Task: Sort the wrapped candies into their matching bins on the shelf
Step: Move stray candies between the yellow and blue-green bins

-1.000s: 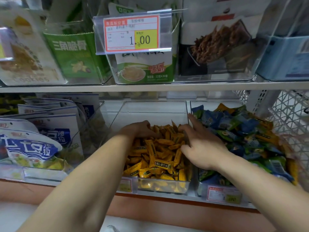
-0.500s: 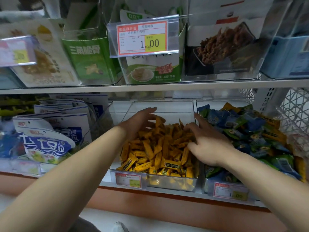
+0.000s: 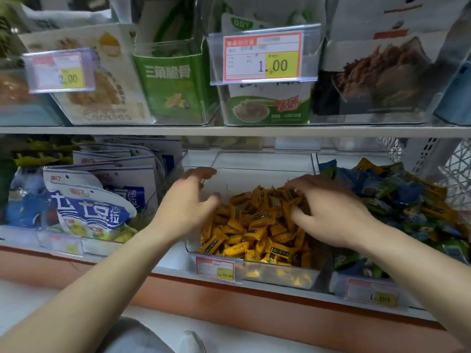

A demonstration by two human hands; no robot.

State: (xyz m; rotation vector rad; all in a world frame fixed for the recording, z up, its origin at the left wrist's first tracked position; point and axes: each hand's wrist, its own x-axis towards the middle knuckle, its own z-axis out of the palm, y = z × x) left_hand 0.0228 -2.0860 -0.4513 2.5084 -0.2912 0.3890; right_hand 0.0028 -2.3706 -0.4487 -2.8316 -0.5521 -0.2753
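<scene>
Yellow candies: a heap of yellow-orange wrapped candies [image 3: 254, 225] lies in the clear middle bin [image 3: 265, 161] on the lower shelf [image 3: 168, 261]. It is piled highest towards the bin's rear right.
Right hand: the right hand [image 3: 328, 212] rests on the heap at 2 o'clock, palm down, fingers bent with their tips among the wrappers. I cannot tell whether it pinches a candy.
Left hand: the left hand [image 3: 188, 200] is at the bin's 10 o'clock side. It is blurred, its fingers are spread and loosely curved, and it holds nothing.
Hands together: they are apart, one on each side of the heap.
Bin label: a red-edged price label [image 3: 215, 268] is on the bin's front wall at 7 o'clock.
Neighbour at 3 o'clock: a second clear bin [image 3: 341, 281] stands just beside the middle one and holds mixed blue, green and orange candies [image 3: 407, 200].
Neighbour at 9 o'clock: white-and-blue pouches [image 3: 94, 207] stand in a row.
Upper shelf, 12 o'clock: a price tag reading 1.00 [image 3: 262, 57] hangs in front of a green-and-white pack.
Upper shelf, 11 o'clock: a green box [image 3: 173, 80] stands here, then a cookie pack [image 3: 102, 80] behind a tag reading 2.00 [image 3: 61, 72].
Upper shelf, 1 o'clock: there is a dark pack [image 3: 377, 72] showing brown strips.
Far right: white wire mesh [image 3: 456, 169] is here.
Below, 6 o'clock: a shoe tip [image 3: 191, 340] shows on the floor.
</scene>
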